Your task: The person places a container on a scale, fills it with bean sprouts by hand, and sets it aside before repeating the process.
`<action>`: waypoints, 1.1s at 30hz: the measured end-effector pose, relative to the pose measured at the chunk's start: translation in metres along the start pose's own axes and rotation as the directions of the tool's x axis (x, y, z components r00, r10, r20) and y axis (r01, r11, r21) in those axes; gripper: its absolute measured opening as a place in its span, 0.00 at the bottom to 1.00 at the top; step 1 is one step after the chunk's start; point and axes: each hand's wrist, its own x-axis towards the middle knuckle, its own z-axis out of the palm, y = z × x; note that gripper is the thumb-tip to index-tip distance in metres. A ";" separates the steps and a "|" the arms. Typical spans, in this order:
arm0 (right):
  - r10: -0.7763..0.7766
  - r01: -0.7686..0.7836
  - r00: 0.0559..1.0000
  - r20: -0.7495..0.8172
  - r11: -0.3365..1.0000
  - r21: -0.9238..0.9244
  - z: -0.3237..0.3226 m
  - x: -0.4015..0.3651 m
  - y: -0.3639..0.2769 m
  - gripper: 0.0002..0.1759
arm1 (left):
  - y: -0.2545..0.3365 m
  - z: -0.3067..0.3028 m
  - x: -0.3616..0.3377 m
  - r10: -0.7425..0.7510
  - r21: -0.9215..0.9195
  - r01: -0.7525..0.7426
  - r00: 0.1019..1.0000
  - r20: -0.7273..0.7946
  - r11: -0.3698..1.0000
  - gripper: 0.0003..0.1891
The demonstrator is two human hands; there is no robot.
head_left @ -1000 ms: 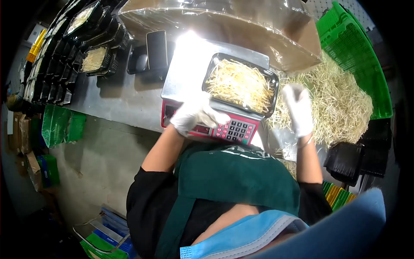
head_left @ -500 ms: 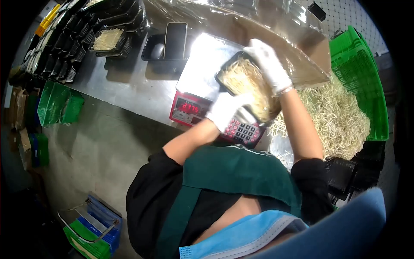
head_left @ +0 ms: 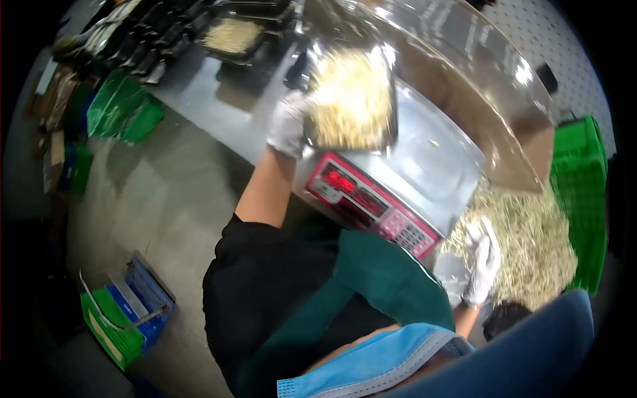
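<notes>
My left hand (head_left: pixel 288 125), in a white glove, grips the left side of a black plastic tray (head_left: pixel 394 123) heaped with pale bean sprouts (head_left: pixel 352 99). The tray is held up over the left end of a red digital scale (head_left: pixel 371 199), and its fingers are partly hidden beneath it. Bare metal shows on the scale's pan (head_left: pixel 431 142), apart from a stray shred. At the lower right, my gloved right hand (head_left: pixel 483 262) is at the near edge of a large pile of sprouts (head_left: pixel 531 245), its thumb and fingers apart.
Another filled tray (head_left: pixel 232 36) stands on the metal table (head_left: pixel 192 93), near stacks of black trays (head_left: pixel 156 33) at the upper left. A plastic-lined cardboard box (head_left: pixel 458 86) lies behind the scale. Green crates (head_left: pixel 580 172) stand at the right; a basket (head_left: pixel 126 312) sits on the floor.
The tray has left the scale pan and moved up-left in my left hand. My right hand has let go of it and come down to the sprout pile. The view has shifted.
</notes>
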 end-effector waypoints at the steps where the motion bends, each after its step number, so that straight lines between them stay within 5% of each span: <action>1: 0.008 -0.010 0.999 -0.037 0.998 -0.061 -0.007 -0.003 0.010 0.23 | 0.023 -0.006 0.008 0.160 -0.050 -0.164 0.984 -0.080 0.985 0.20; 5: 0.184 -0.183 0.981 -0.059 0.983 0.032 -0.027 -0.013 0.037 0.22 | 0.105 -0.091 0.107 0.423 0.110 -0.412 0.837 -0.348 0.905 0.12; 7: 0.154 -0.153 0.983 -0.100 0.988 0.023 -0.014 -0.011 0.042 0.23 | 0.122 -0.131 0.163 0.273 0.127 -0.243 0.816 -0.509 0.962 0.11; 11: 0.084 -0.089 0.986 -0.142 0.995 -0.035 -0.014 -0.011 0.046 0.24 | 0.134 -0.165 0.186 0.211 0.266 -0.121 0.916 -0.341 0.956 0.19; 13: -0.017 0.015 0.992 -0.126 1.000 -0.014 -0.046 -0.021 0.063 0.25 | 0.123 -0.140 0.162 0.368 0.486 -0.057 0.732 -0.573 0.872 0.24; 14: -0.037 0.004 0.962 -0.271 0.993 -0.119 -0.060 -0.025 0.067 0.26 | 0.110 -0.124 0.142 0.454 0.507 -0.147 0.692 -0.561 0.849 0.29; 15: -0.070 -0.024 0.907 -0.416 0.976 -0.217 -0.075 -0.029 0.072 0.28 | 0.096 -0.117 0.129 0.583 0.596 -0.231 0.636 -0.505 0.769 0.26; 16: -0.146 -0.108 0.863 -0.484 0.883 -0.457 -0.100 -0.035 0.075 0.28 | 0.081 -0.105 0.113 0.626 0.631 -0.296 0.672 -0.396 0.717 0.21; 17: -0.222 -0.230 0.815 -0.535 0.723 -0.652 -0.132 -0.050 0.076 0.28 | 0.051 -0.086 0.111 0.745 0.650 -0.436 0.584 -0.320 0.622 0.14; 18: -0.236 -0.274 0.736 -0.635 0.753 -0.598 -0.168 -0.061 0.079 0.30 | 0.021 -0.070 0.110 0.724 0.627 -0.488 0.666 -0.182 0.607 0.11; 19: -0.253 -0.310 0.643 -0.723 0.777 -0.548 -0.203 -0.072 0.078 0.31 | 0.007 -0.028 0.087 0.572 0.636 -0.508 0.811 0.124 0.581 0.12; 20: -0.337 -0.572 0.509 -0.792 0.555 -0.604 -0.226 -0.087 0.066 0.33 | -0.029 -0.010 0.089 0.534 0.710 -0.582 0.775 0.338 0.396 0.15; 21: -0.445 -0.786 0.394 -0.805 0.291 -0.545 -0.249 -0.101 0.054 0.36 | -0.053 0.013 0.081 0.399 0.800 -0.599 0.730 0.555 -0.018 0.20; 22: -0.365 -0.885 0.346 -0.864 0.180 -0.430 -0.275 -0.114 0.050 0.38 | -0.062 0.057 0.050 0.143 0.819 -0.548 0.836 0.530 0.171 0.25; 23: -0.287 -0.947 0.287 -0.914 0.059 -0.316 -0.295 -0.124 0.050 0.40 | -0.082 0.074 0.043 0.064 0.754 -0.645 0.764 0.642 0.123 0.29; 24: -0.219 -0.966 0.240 -0.946 0.044 -0.255 -0.302 -0.127 0.056 0.40 | -0.081 0.112 0.026 -0.381 0.876 -0.480 0.802 0.461 0.048 0.33; 25: -0.221 -0.918 0.384 -0.896 0.008 -0.396 -0.311 -0.132 0.067 0.41 | -0.104 0.129 0.015 -0.392 0.871 -0.490 0.793 0.467 0.048 0.33; 27: -0.155 -0.913 0.388 -0.908 0.067 -0.402 -0.319 -0.135 0.074 0.36 | -0.161 0.153 -0.008 -0.223 0.639 -0.725 0.688 0.691 -0.258 0.36; 28: -0.175 -0.871 0.435 -0.883 0.166 -0.462 -0.341 -0.141 0.088 0.33 | -0.189 0.160 -0.027 -0.188 0.654 -0.756 0.646 0.740 -0.019 0.41; 31: -0.035 -0.817 0.527 -0.849 0.253 -0.518 -0.397 -0.168 0.113 0.26 | -0.215 0.202 -0.074 -0.228 0.601 -0.791 0.567 0.791 0.117 0.43; 32: -0.316 -0.717 0.547 -0.775 0.301 -0.629 -0.404 -0.176 0.127 0.25 | -0.229 0.204 -0.080 -0.142 0.563 -0.821 0.548 0.824 0.093 0.43; 33: -0.110 -0.795 0.438 -0.892 0.417 -0.441 -0.382 -0.173 0.094 0.24 | -0.229 0.206 -0.084 -0.153 0.558 -0.825 0.542 0.827 0.094 0.43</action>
